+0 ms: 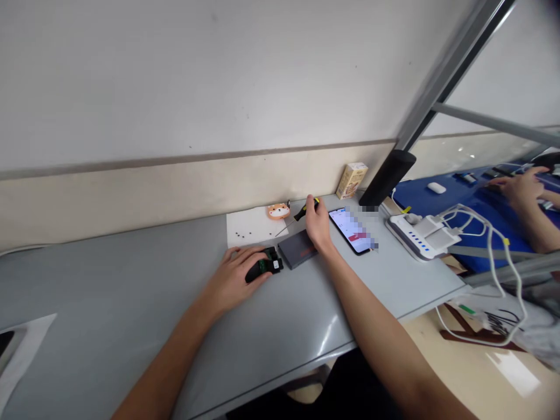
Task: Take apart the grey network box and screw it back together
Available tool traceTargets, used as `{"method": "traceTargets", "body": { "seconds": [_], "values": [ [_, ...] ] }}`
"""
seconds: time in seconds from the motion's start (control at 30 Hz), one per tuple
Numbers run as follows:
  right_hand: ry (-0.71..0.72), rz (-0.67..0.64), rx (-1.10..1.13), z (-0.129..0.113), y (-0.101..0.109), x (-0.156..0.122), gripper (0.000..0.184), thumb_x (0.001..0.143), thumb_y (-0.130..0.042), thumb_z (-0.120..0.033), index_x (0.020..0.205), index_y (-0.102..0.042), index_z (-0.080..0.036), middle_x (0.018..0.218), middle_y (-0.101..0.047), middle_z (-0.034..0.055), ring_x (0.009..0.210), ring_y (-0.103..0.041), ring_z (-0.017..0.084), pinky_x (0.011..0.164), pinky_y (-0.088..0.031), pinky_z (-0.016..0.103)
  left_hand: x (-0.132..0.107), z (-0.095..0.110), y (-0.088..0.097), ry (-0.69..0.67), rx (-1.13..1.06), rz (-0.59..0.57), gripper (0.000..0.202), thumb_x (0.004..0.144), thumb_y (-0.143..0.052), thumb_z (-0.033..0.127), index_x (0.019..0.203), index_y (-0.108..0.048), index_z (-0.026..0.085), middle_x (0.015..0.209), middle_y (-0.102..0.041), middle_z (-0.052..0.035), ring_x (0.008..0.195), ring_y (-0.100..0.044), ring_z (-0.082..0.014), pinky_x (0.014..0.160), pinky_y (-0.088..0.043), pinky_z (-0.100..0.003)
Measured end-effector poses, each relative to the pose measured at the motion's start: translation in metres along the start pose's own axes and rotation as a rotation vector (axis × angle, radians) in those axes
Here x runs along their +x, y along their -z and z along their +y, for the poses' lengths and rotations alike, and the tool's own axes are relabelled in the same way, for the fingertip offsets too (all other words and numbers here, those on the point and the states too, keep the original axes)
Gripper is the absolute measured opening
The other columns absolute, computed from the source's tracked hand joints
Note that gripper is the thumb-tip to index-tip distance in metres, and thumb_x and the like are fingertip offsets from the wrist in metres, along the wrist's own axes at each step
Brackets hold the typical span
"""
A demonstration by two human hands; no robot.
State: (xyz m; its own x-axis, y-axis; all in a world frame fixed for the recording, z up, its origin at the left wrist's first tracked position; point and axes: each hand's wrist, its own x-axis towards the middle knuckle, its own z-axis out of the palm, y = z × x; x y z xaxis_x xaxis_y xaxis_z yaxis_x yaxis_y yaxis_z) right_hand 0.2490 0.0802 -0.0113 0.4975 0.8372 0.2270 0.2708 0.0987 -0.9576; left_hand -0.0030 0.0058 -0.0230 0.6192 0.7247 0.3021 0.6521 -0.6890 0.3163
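Observation:
My left hand (234, 277) is wrapped over a small black device with a green circuit board (266, 264), holding it against the grey table. Its left part is hidden under my fingers. In my right hand (318, 224) is a screwdriver (301, 214) with a black and yellow handle, its shaft slanting down to the left. The screwdriver's tip is near a tiny dark screw (270, 234) on a white sheet of paper (251, 220); whether they touch I cannot tell. Several more such dark bits lie on the sheet. Below my right hand sits a flat dark grey box (298, 251).
An orange animal-face case (278, 212) lies on the paper's back edge. To the right are a lit phone (343, 224), a small carton (351, 181), a black cylinder (387, 178) and a power strip (420, 236) with cables. Another person's hand (525, 189) is over a blue table.

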Motion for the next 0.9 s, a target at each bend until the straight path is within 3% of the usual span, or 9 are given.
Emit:
{"method": "traceTargets", "body": {
  "seconds": [0.17, 0.3, 0.6, 0.77, 0.9],
  "values": [
    [0.022, -0.002, -0.022, 0.001, 0.002, 0.003, 0.04, 0.1, -0.043, -0.06, 0.088, -0.053, -0.024, 0.077, -0.061, 0.0012, 0.077, -0.055, 0.021, 0.079, -0.039, 0.032, -0.002, -0.004, 0.001, 0.043, -0.04, 0.081, 0.039, 0.103, -0.057, 0.04, 0.138, -0.052, 0.024, 0.138, -0.068, -0.008, 0.122, -0.066, -0.0278, 0.115, -0.037, -0.051],
    [0.075, -0.03, -0.037, 0.0, 0.001, -0.001, 0.039, 0.1, -0.045, -0.06, 0.087, -0.053, -0.024, 0.072, -0.058, 0.0, 0.074, -0.053, 0.02, 0.076, -0.038, 0.031, -0.002, -0.005, 0.007, 0.121, -0.029, 0.177, 0.04, 0.107, -0.046, 0.037, 0.144, -0.049, 0.023, 0.141, -0.066, -0.0101, 0.127, -0.062, -0.0281, 0.113, -0.041, -0.049],
    [0.07, 0.005, 0.002, -0.009, 0.003, -0.003, 0.037, 0.1, -0.043, -0.058, 0.09, -0.053, -0.024, 0.074, -0.059, -0.0001, 0.073, -0.053, 0.02, 0.076, -0.039, 0.031, -0.002, -0.014, 0.01, 0.203, -0.037, 0.409, 0.028, 0.105, -0.052, 0.034, 0.129, -0.063, 0.024, 0.126, -0.073, -0.0068, 0.117, -0.068, -0.0256, 0.105, -0.049, -0.045],
    [0.075, -0.068, -0.086, -0.006, 0.0, -0.006, 0.037, 0.099, -0.044, -0.06, 0.091, -0.053, -0.025, 0.073, -0.06, -0.0003, 0.071, -0.053, 0.02, 0.073, -0.038, 0.031, 0.0, -0.017, 0.008, 0.13, -0.002, 0.453, 0.021, 0.103, -0.054, 0.027, 0.116, -0.07, 0.024, 0.116, -0.075, -0.0057, 0.109, -0.07, -0.0233, 0.1, -0.051, -0.042],
    [0.073, -0.015, -0.021, -0.011, 0.0, -0.007, 0.037, 0.1, -0.043, -0.058, 0.089, -0.052, -0.024, 0.073, -0.059, -0.0007, 0.072, -0.054, 0.019, 0.074, -0.04, 0.031, 0.001, -0.014, 0.009, 0.119, 0.02, 0.461, 0.021, 0.103, -0.054, 0.026, 0.113, -0.072, 0.024, 0.111, -0.076, -0.0053, 0.105, -0.07, -0.0229, 0.097, -0.052, -0.041]
  ]
}}
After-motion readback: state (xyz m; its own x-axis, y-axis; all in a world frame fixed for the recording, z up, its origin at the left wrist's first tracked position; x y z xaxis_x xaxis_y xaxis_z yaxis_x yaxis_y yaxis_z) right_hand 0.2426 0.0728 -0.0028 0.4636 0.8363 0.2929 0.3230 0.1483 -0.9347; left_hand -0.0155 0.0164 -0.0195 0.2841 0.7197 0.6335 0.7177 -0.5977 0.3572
